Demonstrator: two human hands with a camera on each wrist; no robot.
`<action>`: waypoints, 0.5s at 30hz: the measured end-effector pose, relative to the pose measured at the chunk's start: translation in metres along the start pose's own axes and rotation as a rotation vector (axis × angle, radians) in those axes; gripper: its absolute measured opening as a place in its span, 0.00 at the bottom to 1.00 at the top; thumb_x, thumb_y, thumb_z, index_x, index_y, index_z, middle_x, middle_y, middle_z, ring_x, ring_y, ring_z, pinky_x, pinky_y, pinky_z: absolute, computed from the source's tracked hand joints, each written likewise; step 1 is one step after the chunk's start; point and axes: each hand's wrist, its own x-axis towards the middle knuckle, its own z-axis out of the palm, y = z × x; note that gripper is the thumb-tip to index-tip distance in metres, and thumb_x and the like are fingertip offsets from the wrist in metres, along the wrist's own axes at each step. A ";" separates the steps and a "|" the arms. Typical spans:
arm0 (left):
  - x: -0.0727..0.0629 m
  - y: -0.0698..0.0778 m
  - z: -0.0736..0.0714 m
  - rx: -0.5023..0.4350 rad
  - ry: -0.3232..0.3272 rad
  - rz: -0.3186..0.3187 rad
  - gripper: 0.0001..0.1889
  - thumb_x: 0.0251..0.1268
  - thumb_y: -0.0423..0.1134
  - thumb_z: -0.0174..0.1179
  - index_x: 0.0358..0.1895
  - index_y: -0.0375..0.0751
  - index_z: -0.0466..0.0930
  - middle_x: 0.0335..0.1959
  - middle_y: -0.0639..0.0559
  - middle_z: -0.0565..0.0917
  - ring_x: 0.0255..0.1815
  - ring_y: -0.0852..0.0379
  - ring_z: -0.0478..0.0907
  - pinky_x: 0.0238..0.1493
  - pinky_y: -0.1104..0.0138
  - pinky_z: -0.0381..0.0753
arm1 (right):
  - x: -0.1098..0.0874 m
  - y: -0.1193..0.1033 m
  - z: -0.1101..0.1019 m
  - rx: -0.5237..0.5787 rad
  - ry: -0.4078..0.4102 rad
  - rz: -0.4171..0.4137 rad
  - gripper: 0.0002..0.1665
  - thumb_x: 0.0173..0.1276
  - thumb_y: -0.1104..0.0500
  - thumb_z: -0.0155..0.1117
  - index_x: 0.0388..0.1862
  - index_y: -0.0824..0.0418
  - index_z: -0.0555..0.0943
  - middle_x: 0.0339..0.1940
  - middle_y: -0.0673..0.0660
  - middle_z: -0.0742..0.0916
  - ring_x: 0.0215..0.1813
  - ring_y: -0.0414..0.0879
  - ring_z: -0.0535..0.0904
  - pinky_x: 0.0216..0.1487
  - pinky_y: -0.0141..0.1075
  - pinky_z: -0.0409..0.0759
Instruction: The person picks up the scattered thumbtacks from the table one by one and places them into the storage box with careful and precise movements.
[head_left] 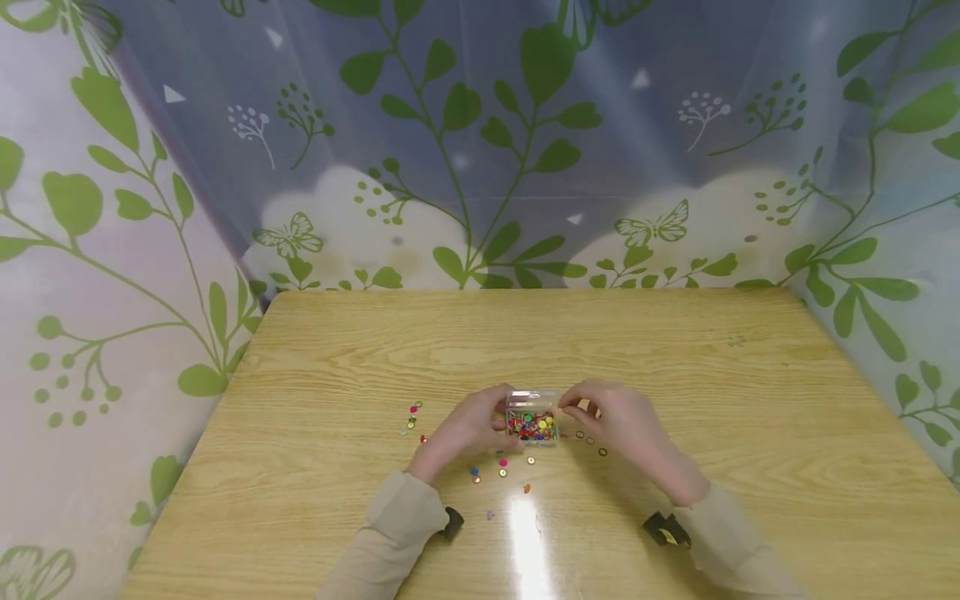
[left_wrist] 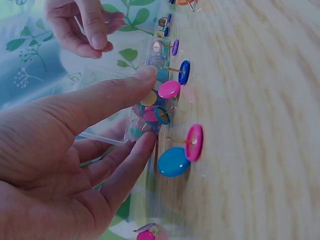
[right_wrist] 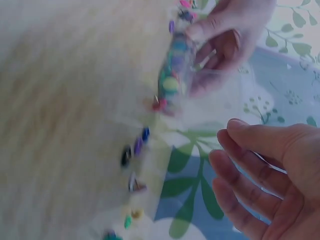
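Note:
A small clear plastic box [head_left: 537, 442] packed with colourful thumbtacks [head_left: 531, 423] sits on the table, its clear lid [head_left: 534, 398] raised at the back. My left hand [head_left: 467, 427] grips the box's left side, thumb at the front and fingers behind. At the upper right of the box is my right hand [head_left: 618, 418], fingertips close by the lid's right edge. In the right wrist view, the thumb of that right hand [right_wrist: 272, 175] lies near the index fingertip, with bent, relaxed fingers and no tack visible between them. A pink thumbtack [left_wrist: 194, 143] and a blue thumbtack [left_wrist: 173, 161] lie near the left fingers.
Several loose thumbtacks [head_left: 503, 472] are scattered on the wooden table [head_left: 360, 342] in front of the box. More tacks [head_left: 411, 424] lie beyond my left hand, and others [head_left: 590, 441] under my right. A leaf-patterned curtain [head_left: 487, 150] hangs behind the table.

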 end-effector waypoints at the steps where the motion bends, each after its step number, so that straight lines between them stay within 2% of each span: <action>1: 0.000 0.000 0.000 0.003 0.000 -0.002 0.36 0.51 0.36 0.79 0.64 0.40 0.73 0.56 0.44 0.82 0.52 0.49 0.83 0.54 0.61 0.84 | 0.000 0.003 -0.003 -0.007 0.014 0.001 0.07 0.61 0.65 0.76 0.36 0.56 0.88 0.33 0.50 0.91 0.25 0.35 0.79 0.23 0.26 0.72; 6: 0.000 -0.001 0.000 0.012 0.000 -0.009 0.37 0.51 0.36 0.79 0.66 0.40 0.73 0.57 0.43 0.81 0.53 0.49 0.82 0.55 0.60 0.83 | -0.005 0.019 -0.015 -0.022 0.029 0.046 0.06 0.62 0.65 0.74 0.37 0.56 0.89 0.34 0.50 0.91 0.25 0.37 0.79 0.24 0.29 0.73; 10: 0.000 -0.001 0.000 0.016 0.001 -0.006 0.36 0.51 0.36 0.79 0.65 0.40 0.73 0.57 0.43 0.81 0.53 0.49 0.82 0.55 0.60 0.83 | -0.014 0.032 -0.023 -0.029 -0.015 0.090 0.07 0.62 0.67 0.74 0.37 0.58 0.88 0.34 0.51 0.90 0.27 0.39 0.80 0.28 0.32 0.78; 15: 0.000 0.000 0.000 0.020 -0.002 -0.010 0.41 0.52 0.37 0.79 0.70 0.39 0.69 0.58 0.42 0.81 0.54 0.49 0.82 0.56 0.60 0.83 | -0.029 0.045 -0.030 -0.023 -0.074 0.076 0.09 0.59 0.69 0.75 0.35 0.58 0.88 0.33 0.51 0.90 0.28 0.39 0.82 0.29 0.33 0.81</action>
